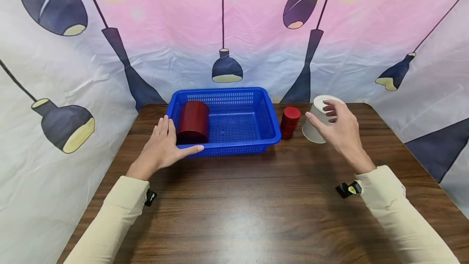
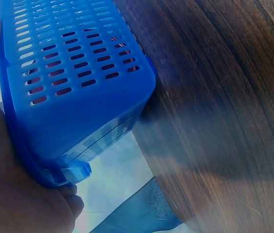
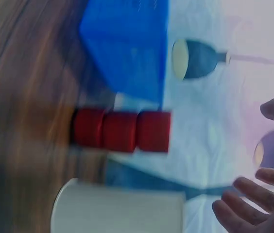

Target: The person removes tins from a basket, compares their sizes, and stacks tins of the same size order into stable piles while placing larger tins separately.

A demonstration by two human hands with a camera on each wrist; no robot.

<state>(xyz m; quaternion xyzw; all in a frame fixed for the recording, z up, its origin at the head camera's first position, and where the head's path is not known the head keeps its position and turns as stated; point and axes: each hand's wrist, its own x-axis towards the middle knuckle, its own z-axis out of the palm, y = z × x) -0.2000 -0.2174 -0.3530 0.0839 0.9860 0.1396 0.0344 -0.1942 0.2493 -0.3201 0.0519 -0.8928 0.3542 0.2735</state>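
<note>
A blue plastic basket with slotted walls stands at the table's back. My left hand rests on its front left corner, fingers along the left side, thumb stretched along the front rim. In the left wrist view, the palm lies against the outside of the basket. Inside, at the left, lies a dark red block with a rounded top. My right hand hovers by a tapered white tub, fingers loosely bent and holding nothing. The right wrist view shows the hand apart from the tub.
Between basket and tub stands a stack of three red cylinders, also seen in the right wrist view. The brown wooden table ends at a cloth backdrop printed with lamps, behind and at both sides.
</note>
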